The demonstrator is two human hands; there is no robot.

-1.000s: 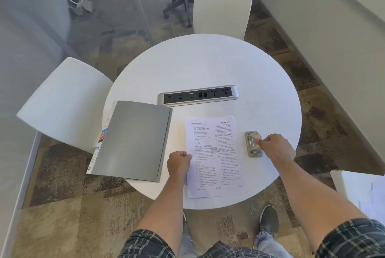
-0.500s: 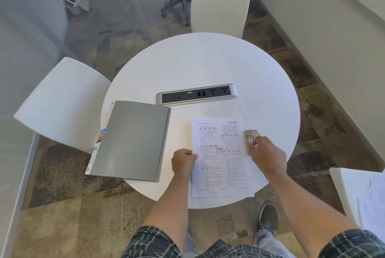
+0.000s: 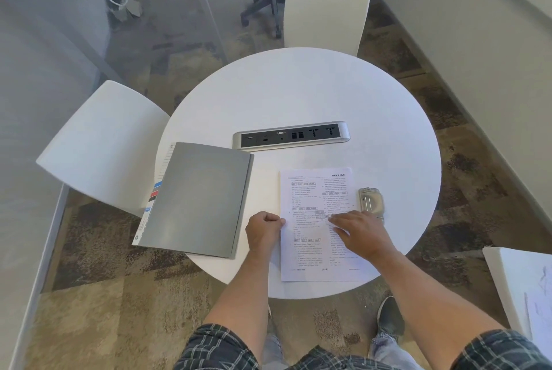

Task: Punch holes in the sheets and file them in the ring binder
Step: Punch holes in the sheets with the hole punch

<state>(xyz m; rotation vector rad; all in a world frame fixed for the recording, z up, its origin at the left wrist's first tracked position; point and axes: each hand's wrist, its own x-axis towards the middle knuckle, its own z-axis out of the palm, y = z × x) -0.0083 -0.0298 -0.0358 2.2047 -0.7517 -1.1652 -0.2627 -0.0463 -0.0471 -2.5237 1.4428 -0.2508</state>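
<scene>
Printed sheet [image 3: 316, 196] on the table [image 3: 298, 94]: heading at its top right corner reads roughly "NEXT IAS", blurred, so uncertain. A page mark at the sheet's bottom centre looks like "(1 – A)". Body text in two columns is too small to read. Nothing else is legible.

Bright even daylight, soft shadows, wide-angle bowing

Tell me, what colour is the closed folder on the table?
Plain grey. The ring binder shows best in the head view, its only one.
</scene>
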